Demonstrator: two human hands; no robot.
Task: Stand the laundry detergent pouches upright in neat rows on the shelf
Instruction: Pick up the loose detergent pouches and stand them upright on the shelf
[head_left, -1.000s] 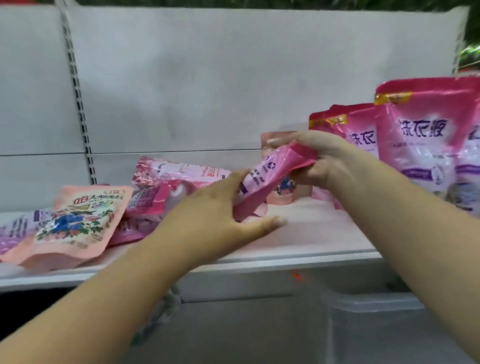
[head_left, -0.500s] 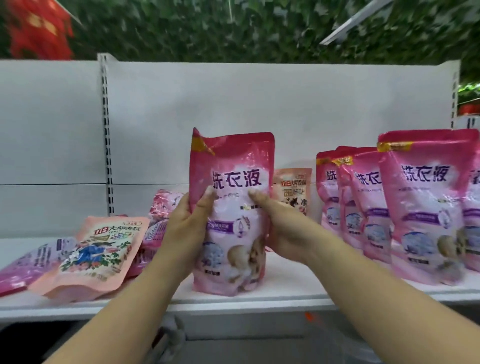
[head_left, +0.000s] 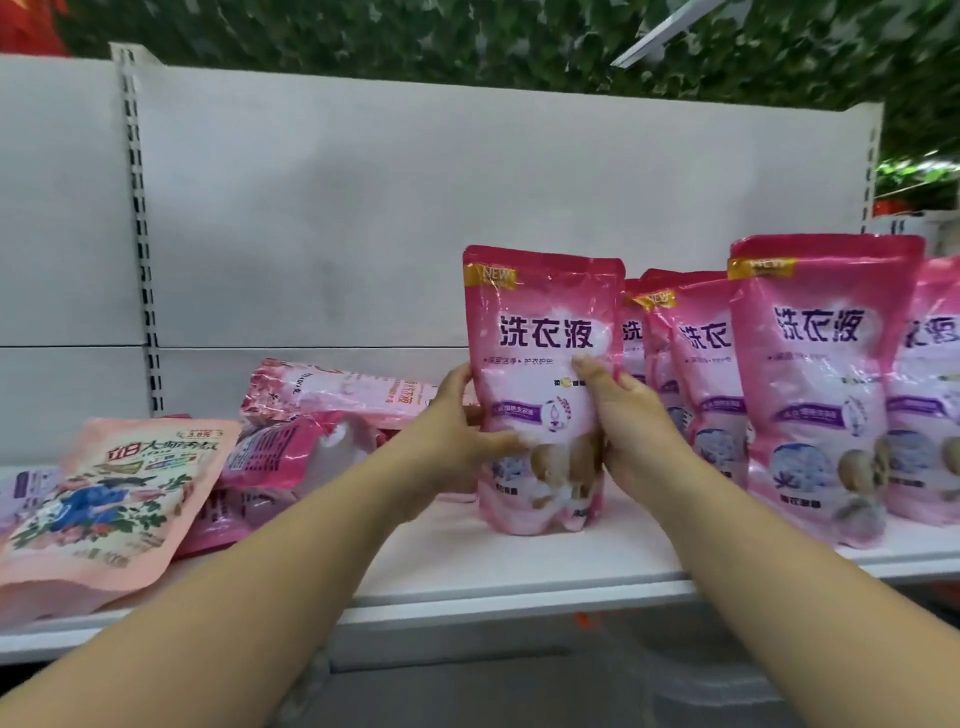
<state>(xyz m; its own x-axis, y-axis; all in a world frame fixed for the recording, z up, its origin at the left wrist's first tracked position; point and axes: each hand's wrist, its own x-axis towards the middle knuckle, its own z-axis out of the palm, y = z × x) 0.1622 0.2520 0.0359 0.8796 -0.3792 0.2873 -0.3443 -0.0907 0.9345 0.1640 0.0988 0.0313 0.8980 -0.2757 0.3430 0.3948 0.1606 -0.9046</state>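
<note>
A pink detergent pouch (head_left: 543, 332) stands upright on the white shelf (head_left: 519, 566), just left of a row of matching upright pink pouches (head_left: 821, 374). My left hand (head_left: 457, 436) grips its left edge and my right hand (head_left: 623, 431) grips its right edge, thumb on the front. To the left, several pink pouches (head_left: 332, 415) lie flat in a heap. A peach-coloured pouch (head_left: 109, 499) leans at the shelf's front left.
The shelf's white back panel (head_left: 363, 218) rises behind the pouches, with a slotted upright (head_left: 140, 234) at the left. Green foliage shows above it. Bare shelf surface lies in front of the held pouch, up to the front edge.
The pouch went from lying folded between my hands to standing upright, then shifted right until it stands next to the upright row. Both hands stayed on it.
</note>
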